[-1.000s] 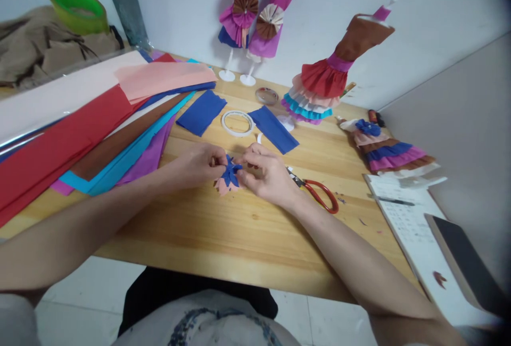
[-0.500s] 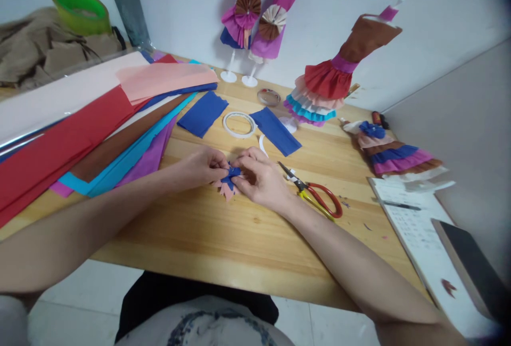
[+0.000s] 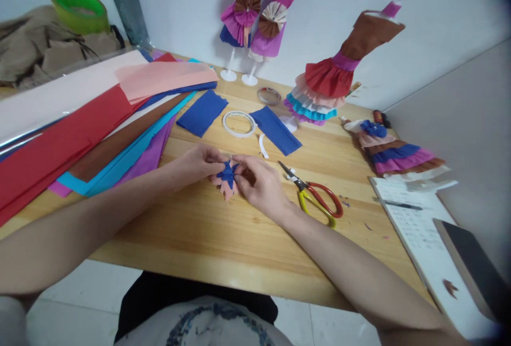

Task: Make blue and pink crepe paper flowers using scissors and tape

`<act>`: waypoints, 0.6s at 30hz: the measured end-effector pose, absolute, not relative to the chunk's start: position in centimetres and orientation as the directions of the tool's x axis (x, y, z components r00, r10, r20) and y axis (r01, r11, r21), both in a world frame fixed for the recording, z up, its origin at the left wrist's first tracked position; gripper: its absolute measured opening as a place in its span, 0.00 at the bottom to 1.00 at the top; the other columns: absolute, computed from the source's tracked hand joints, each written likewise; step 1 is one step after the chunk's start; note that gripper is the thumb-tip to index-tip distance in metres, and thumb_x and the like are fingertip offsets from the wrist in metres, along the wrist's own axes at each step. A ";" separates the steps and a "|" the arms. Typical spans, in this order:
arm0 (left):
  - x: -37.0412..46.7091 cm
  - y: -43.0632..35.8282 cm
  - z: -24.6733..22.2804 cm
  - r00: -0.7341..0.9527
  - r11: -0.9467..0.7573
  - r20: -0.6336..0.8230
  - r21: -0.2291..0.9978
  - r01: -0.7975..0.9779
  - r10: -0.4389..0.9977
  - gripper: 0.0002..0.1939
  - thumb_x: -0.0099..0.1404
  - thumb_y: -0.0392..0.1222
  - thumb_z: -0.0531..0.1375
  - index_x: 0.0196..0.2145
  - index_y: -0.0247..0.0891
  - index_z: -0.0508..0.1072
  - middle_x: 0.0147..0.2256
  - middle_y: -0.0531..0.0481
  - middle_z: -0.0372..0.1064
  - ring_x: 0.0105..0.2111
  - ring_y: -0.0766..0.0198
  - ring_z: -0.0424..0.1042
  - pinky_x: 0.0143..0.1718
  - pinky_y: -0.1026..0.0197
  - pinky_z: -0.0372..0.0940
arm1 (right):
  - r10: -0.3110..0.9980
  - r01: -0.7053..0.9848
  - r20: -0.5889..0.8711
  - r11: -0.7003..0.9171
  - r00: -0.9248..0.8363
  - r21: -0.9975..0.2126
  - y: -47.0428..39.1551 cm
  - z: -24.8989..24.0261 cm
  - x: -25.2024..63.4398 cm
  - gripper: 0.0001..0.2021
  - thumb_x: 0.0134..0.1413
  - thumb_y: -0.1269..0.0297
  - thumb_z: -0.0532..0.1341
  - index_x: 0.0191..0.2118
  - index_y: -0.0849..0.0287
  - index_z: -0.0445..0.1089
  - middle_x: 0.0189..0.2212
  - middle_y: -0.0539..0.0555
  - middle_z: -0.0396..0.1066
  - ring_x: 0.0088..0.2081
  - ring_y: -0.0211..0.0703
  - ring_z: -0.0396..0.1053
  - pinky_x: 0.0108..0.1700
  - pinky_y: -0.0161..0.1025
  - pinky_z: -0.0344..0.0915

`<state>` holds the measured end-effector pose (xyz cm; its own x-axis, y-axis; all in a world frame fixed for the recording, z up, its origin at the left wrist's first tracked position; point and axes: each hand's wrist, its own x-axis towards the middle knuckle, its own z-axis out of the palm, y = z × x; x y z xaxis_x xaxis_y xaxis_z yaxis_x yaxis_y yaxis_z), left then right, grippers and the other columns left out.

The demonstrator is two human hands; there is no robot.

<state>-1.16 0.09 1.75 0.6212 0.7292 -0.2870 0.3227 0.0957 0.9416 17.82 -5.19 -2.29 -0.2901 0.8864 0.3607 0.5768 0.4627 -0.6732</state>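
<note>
Between my hands is a small paper flower [image 3: 227, 175], a blue star-shaped layer lying over a larger pink one with pointed petals. My left hand [image 3: 204, 163] pinches its left side between thumb and fingers. On the other side, my right hand [image 3: 257, 180] has its fingertips closed on the right edge, hiding part of the petals. Just right of my right hand lie scissors [image 3: 305, 187] with one red and one yellow handle. Behind the flower are a white tape roll [image 3: 224, 122], a blue paper piece [image 3: 276, 130] and a second blue piece [image 3: 203, 113].
Coloured crepe sheets [image 3: 99, 138] spread over the table's left. Small mannequins in paper dresses [image 3: 269, 37] stand along the wall, one with a ruffled skirt [image 3: 329, 77]. Another paper dress [image 3: 399, 151] lies at right, near a notebook [image 3: 407, 221] with a pen and a dark phone-like slab [image 3: 469, 261].
My fingers have shifted outward from the flower's middle to its sides. More of the blue star now shows, spread flat over the pink layer.
</note>
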 end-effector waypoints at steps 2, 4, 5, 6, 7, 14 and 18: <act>-1.1 0.0 1.7 0.563 0.126 -0.303 0.935 0.332 0.769 0.07 0.57 0.38 0.59 0.32 0.33 0.74 0.16 0.56 0.65 0.15 0.73 0.57 0.18 0.68 0.48 | 0.915 0.534 0.322 0.404 -0.245 -0.743 -5.2 -2.5 17.8 0.20 0.53 0.75 0.56 0.52 0.54 0.66 0.31 0.51 0.72 0.32 0.42 0.70 0.37 0.41 0.67; -1.0 0.0 1.6 0.469 0.132 -0.294 0.928 0.348 0.833 0.13 0.56 0.39 0.60 0.40 0.33 0.74 0.16 0.58 0.64 0.15 0.72 0.58 0.18 0.68 0.50 | 0.945 0.455 0.262 0.324 -0.196 -0.830 -5.2 -2.4 17.8 0.19 0.53 0.73 0.57 0.51 0.54 0.66 0.28 0.49 0.70 0.29 0.40 0.69 0.33 0.40 0.67; -1.1 0.0 1.5 0.418 0.105 -0.261 0.927 0.361 0.870 0.15 0.56 0.39 0.61 0.42 0.32 0.73 0.16 0.58 0.64 0.16 0.71 0.60 0.19 0.68 0.52 | 0.958 0.405 0.229 0.280 -0.171 -0.871 -5.2 -2.4 17.8 0.18 0.53 0.72 0.58 0.51 0.55 0.65 0.27 0.48 0.69 0.27 0.39 0.68 0.32 0.39 0.66; -1.1 0.1 1.5 0.371 0.056 -0.207 0.924 0.379 0.905 0.15 0.56 0.39 0.61 0.42 0.32 0.73 0.18 0.58 0.65 0.18 0.70 0.62 0.20 0.67 0.54 | 0.971 0.352 0.193 0.233 -0.144 -0.907 -5.2 -2.2 17.7 0.18 0.52 0.70 0.59 0.50 0.55 0.65 0.26 0.47 0.69 0.26 0.38 0.68 0.30 0.38 0.65; -1.3 0.2 1.4 0.337 -0.007 -0.139 0.917 0.398 0.931 0.14 0.56 0.39 0.61 0.40 0.32 0.74 0.19 0.56 0.66 0.20 0.69 0.65 0.22 0.67 0.56 | 0.980 0.296 0.159 0.187 -0.117 -0.937 -5.2 -2.1 17.8 0.18 0.51 0.69 0.60 0.49 0.55 0.65 0.25 0.47 0.68 0.25 0.37 0.67 0.29 0.37 0.65; -1.8 0.6 1.4 0.450 -0.106 -0.112 0.896 0.432 0.886 0.09 0.56 0.41 0.61 0.32 0.32 0.76 0.27 0.49 0.73 0.25 0.66 0.68 0.28 0.64 0.62 | 0.998 -0.067 -0.041 -0.043 -0.037 -0.997 -4.7 -1.1 18.3 0.21 0.39 0.66 0.66 0.44 0.55 0.67 0.24 0.44 0.69 0.25 0.36 0.67 0.31 0.36 0.64; -1.5 -0.5 2.2 0.591 0.014 -0.239 0.933 0.360 0.770 0.15 0.61 0.48 0.58 0.25 0.34 0.73 0.23 0.51 0.70 0.22 0.68 0.66 0.24 0.66 0.59 | 0.997 -0.138 -0.077 -0.078 -0.012 -0.987 -4.8 -0.9 18.2 0.21 0.39 0.66 0.67 0.43 0.56 0.68 0.23 0.43 0.69 0.24 0.35 0.66 0.31 0.36 0.62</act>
<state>-1.45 -0.49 2.24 0.5910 0.7704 -0.2392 0.3598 0.0137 0.9329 18.18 -4.79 -0.94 -0.0121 0.9969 -0.0773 -0.1375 -0.0782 -0.9874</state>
